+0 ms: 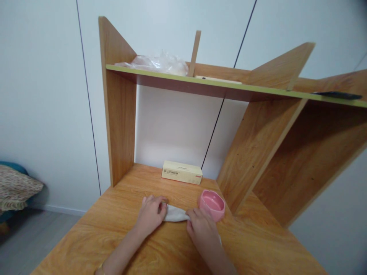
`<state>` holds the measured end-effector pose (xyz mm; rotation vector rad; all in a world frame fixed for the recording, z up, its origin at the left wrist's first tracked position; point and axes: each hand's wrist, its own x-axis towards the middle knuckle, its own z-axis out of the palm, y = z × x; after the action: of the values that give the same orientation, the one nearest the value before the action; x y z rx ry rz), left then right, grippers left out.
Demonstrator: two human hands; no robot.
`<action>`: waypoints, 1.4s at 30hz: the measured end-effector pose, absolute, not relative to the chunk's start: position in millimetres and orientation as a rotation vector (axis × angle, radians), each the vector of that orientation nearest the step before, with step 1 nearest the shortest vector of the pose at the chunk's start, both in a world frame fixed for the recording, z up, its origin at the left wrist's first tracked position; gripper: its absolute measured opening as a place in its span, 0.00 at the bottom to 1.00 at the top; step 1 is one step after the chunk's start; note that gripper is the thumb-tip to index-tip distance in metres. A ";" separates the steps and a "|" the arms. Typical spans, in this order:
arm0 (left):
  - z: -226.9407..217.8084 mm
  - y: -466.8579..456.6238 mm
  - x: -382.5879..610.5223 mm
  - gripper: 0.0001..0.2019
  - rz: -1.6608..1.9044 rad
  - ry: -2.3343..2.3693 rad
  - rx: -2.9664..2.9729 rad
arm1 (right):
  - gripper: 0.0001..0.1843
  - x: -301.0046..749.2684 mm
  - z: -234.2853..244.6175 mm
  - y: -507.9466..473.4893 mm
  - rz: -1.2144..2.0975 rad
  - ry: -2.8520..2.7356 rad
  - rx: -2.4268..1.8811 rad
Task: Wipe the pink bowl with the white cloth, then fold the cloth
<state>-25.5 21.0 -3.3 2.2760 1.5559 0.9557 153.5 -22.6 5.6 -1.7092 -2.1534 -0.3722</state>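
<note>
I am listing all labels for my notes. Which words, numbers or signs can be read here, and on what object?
Cream box: a row of dark characters on its front, too blurred to read.
No text shows on the pink bowl, white cloth or shelf.

Domestic premises, most likely a bedroom or study corner. Evidence: a wood-grain desk (pixel 114 233) with a fitted shelf unit (pixel 120 126) stands against plain white wall panels (pixel 43 95). A patterned cover (pixel 15 189) lies over soft furniture at far left. The grey plank flooring (pixel 31 238) is of household type.
</note>
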 end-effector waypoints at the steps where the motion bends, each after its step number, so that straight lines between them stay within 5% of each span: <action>1: -2.7 22.1 -26.1 0.11 1.006 1.555 2.237 | 0.12 156.1 11.5 -20.9 -0.365 -2.119 -1.657; 7: 2.4 31.9 -32.2 0.12 1.284 1.334 1.857 | 0.11 165.6 42.2 -13.2 -0.110 -1.995 -1.349; 18: 15.4 11.3 -17.9 0.16 1.085 0.667 1.293 | 0.08 152.7 43.2 -10.8 0.366 -1.691 -1.157; 42: 14.9 18.5 -21.6 0.11 1.273 0.797 1.431 | 0.12 150.6 24.5 -3.3 0.842 -1.348 -1.055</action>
<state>-21.6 18.5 14.9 1.4313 0.7969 1.2726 150.6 -3.3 24.5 -1.0546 -1.3480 0.8416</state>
